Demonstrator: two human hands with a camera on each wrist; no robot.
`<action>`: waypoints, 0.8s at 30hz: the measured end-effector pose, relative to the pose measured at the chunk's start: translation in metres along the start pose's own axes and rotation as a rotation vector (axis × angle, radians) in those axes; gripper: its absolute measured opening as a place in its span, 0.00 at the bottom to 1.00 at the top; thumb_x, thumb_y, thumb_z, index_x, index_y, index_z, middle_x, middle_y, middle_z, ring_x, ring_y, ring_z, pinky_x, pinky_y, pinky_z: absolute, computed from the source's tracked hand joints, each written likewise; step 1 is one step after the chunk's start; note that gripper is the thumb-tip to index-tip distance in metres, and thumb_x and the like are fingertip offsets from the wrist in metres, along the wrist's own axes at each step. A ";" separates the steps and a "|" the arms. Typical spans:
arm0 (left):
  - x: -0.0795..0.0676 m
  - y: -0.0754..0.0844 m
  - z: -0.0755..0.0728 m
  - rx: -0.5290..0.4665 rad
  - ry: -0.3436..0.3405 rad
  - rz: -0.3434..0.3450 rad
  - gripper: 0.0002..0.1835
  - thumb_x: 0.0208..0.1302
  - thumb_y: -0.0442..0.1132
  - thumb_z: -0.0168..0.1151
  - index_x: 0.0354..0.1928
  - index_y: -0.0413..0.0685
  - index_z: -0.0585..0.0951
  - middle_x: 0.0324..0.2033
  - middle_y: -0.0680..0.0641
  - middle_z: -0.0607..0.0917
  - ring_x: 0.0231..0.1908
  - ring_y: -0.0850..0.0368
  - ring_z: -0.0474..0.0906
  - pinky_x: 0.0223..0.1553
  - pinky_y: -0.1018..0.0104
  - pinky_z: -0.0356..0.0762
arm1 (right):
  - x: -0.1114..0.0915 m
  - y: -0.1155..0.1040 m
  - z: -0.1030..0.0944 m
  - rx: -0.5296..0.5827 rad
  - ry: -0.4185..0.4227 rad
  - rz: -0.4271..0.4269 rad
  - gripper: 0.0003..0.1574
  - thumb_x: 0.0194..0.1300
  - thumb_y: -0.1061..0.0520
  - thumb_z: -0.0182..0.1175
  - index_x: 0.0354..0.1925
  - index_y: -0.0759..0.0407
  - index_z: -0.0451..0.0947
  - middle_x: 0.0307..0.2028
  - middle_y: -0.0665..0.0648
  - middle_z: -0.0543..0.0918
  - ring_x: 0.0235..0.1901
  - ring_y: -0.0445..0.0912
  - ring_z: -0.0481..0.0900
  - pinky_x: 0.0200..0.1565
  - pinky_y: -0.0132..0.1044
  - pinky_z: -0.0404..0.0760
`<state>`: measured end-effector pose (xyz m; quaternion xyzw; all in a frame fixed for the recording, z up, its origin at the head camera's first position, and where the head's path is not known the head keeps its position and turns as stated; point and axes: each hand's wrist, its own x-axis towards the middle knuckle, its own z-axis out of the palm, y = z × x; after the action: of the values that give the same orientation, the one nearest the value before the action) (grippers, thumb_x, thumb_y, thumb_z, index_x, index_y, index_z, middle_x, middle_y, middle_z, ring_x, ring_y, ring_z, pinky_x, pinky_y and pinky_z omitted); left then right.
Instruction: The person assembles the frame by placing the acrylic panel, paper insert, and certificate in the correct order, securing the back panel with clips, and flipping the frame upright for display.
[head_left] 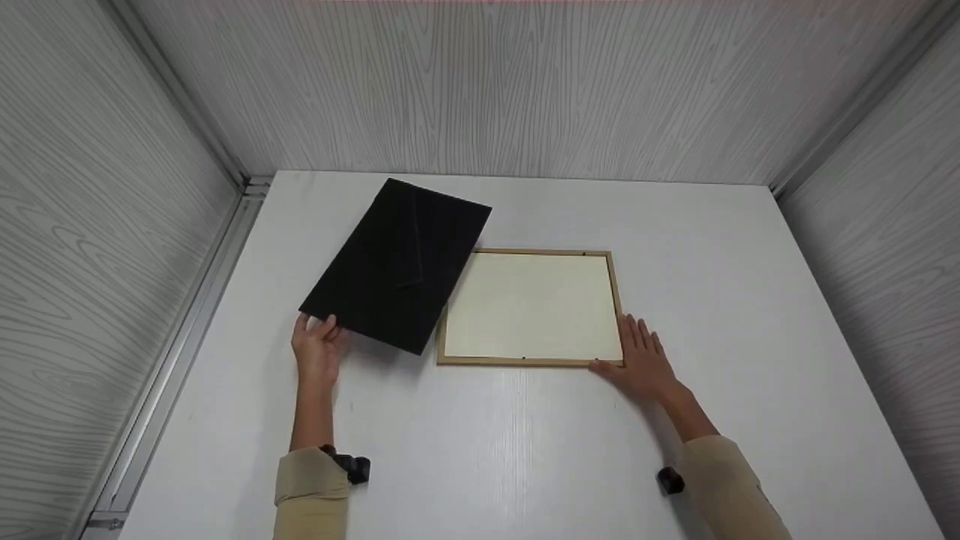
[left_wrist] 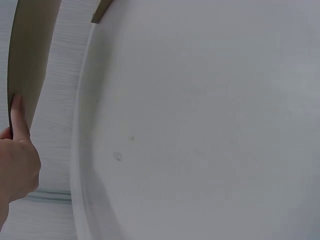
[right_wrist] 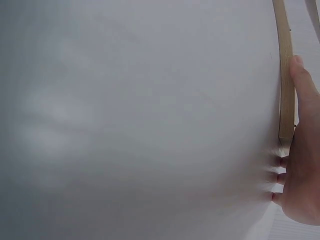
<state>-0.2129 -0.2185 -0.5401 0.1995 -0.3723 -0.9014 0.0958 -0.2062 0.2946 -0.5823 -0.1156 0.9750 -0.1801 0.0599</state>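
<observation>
A black picture-frame backing board (head_left: 367, 262) with a stand flap on its face is held tilted above the table at the left in the head view. My left hand (head_left: 319, 352) pinches its near left corner between thumb and fingers; the left wrist view shows the board's brown underside (left_wrist: 31, 55). Partly under the board's right edge lies a picture frame, its light wooden border (head_left: 540, 361) around a cream panel (head_left: 532, 307). My right hand (head_left: 643, 367) rests at the frame's near right corner, fingers straight along the right side and thumb at the near edge.
The white table (head_left: 480, 450) reaches back to a grey wood-grain wall (head_left: 480, 90). Similar panels stand at the left (head_left: 97, 187) and right (head_left: 885, 225). Small dark tabs (head_left: 523, 358) show on the frame's inner edge. Black wrist cameras (head_left: 358, 469) sit at both cuffs.
</observation>
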 end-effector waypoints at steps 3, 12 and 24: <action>-0.006 -0.005 0.004 -0.034 -0.019 0.015 0.32 0.64 0.21 0.46 0.68 0.40 0.49 0.33 0.43 0.81 0.28 0.55 0.80 0.32 0.65 0.78 | 0.000 -0.001 -0.001 -0.002 0.000 -0.002 0.65 0.57 0.25 0.48 0.70 0.66 0.35 0.69 0.66 0.39 0.67 0.59 0.34 0.63 0.54 0.36; -0.030 -0.026 0.020 -0.194 -0.077 0.063 0.23 0.60 0.15 0.43 0.56 0.39 0.60 0.24 0.41 0.79 0.21 0.52 0.79 0.24 0.64 0.79 | 0.000 -0.005 -0.005 0.020 0.001 -0.004 0.64 0.57 0.27 0.50 0.70 0.67 0.36 0.69 0.67 0.40 0.67 0.61 0.35 0.63 0.55 0.36; -0.062 -0.059 0.031 -0.186 -0.144 0.034 0.21 0.59 0.14 0.42 0.53 0.35 0.64 0.29 0.42 0.78 0.24 0.53 0.79 0.27 0.64 0.78 | 0.001 -0.003 -0.004 0.019 -0.013 0.008 0.65 0.57 0.25 0.49 0.70 0.66 0.33 0.69 0.67 0.39 0.67 0.60 0.34 0.63 0.55 0.36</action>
<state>-0.1716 -0.1374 -0.5442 0.1181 -0.2962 -0.9423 0.1025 -0.2072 0.2928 -0.5773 -0.1121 0.9733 -0.1884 0.0679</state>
